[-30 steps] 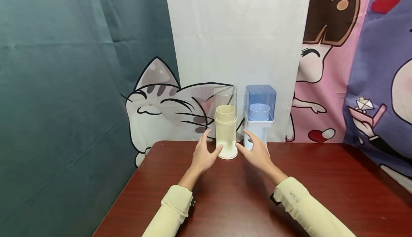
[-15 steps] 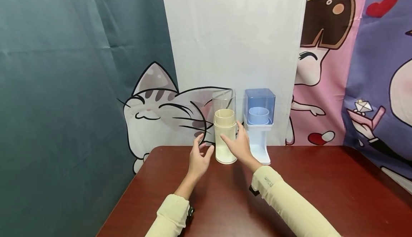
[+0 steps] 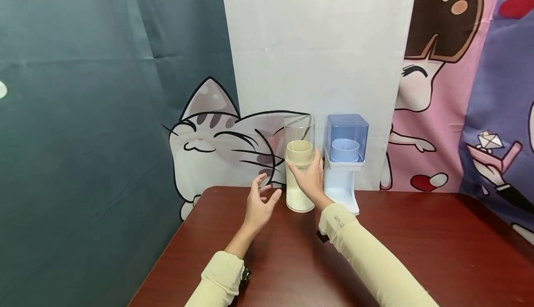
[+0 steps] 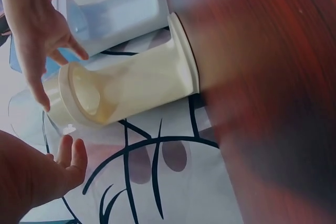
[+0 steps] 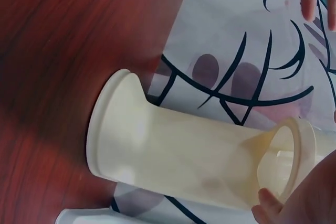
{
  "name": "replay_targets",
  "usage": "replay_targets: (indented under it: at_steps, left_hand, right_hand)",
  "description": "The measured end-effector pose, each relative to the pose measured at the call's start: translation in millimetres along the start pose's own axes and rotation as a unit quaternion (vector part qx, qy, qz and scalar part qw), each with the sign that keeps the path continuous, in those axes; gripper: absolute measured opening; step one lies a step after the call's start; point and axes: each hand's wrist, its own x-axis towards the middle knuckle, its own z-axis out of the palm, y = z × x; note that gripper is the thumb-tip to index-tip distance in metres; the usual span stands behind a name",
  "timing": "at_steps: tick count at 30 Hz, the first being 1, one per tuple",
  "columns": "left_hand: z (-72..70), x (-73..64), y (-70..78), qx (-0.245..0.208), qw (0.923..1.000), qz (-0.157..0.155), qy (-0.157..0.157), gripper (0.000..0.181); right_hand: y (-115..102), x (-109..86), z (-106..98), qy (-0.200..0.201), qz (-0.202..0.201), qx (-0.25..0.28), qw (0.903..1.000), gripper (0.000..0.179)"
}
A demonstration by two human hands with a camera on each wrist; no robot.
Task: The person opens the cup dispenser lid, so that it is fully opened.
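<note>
A cream cup dispenser with a clear round cover stands upright at the table's back edge. My right hand grips its collar, the thumb across the front and the fingers round the right side. In the left wrist view the same right hand spans the collar from above. To the left of the dispenser my left hand is held apart in the air, fingers loosely bent with nothing in them. Just right of the cream one stands a blue cup dispenser with a square translucent cover.
The dark red wooden table runs to a hanging cloth printed with a cartoon cat. A teal curtain hangs along the left side, and pink and purple printed panels hang at the right.
My right hand has moved left from in front of the blue dispenser onto the cream dispenser's collar. My left hand has drawn slightly back from the cream dispenser. Both dispensers stay put.
</note>
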Motion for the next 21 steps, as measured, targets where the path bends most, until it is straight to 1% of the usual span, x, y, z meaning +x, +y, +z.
replay_targets:
  at_steps: [4, 8, 10, 14, 16, 19, 21]
  left_hand:
    - [-2.5, 0.0, 0.4, -0.011, 0.9999, -0.013, 0.002, 0.06]
    - [-6.2, -3.0, 2.9, -0.017, 0.9995, -0.025, 0.005, 0.059]
    - [-8.9, -4.2, 8.6, -0.018, 0.9995, -0.026, 0.004, 0.059]
    - [-15.7, -6.1, 28.3, -0.016, 0.9995, -0.026, 0.008, 0.055]
    - [-18.8, -7.3, 35.5, -0.016, 0.9995, -0.025, 0.008, 0.053]
    - [-23.2, -9.9, 39.1, -0.011, 0.9995, -0.028, 0.001, 0.052]
    - [-26.8, -12.4, 38.9, -0.006, 0.9994, -0.032, 0.005, 0.052]
  right_hand:
    - [0.2, 3.1, 9.7, 0.025, 0.002, 0.012, 0.9996, 0.109]
    - [0.7, 4.4, 19.0, 0.041, 0.009, 0.024, 0.9988, 0.113]
    - [0.5, 6.4, 23.1, 0.056, 0.009, 0.034, 0.9978, 0.112]
    - [0.3, 12.6, 28.2, 0.099, -0.003, 0.054, 0.9936, 0.104]
    - [0.3, 15.4, 30.3, 0.114, -0.005, 0.057, 0.9919, 0.102]
    - [0.5, 16.2, 34.7, 0.13, 0.006, 0.058, 0.9898, 0.104]
    - [1.4, 15.2, 39.2, 0.134, 0.012, 0.061, 0.989, 0.106]
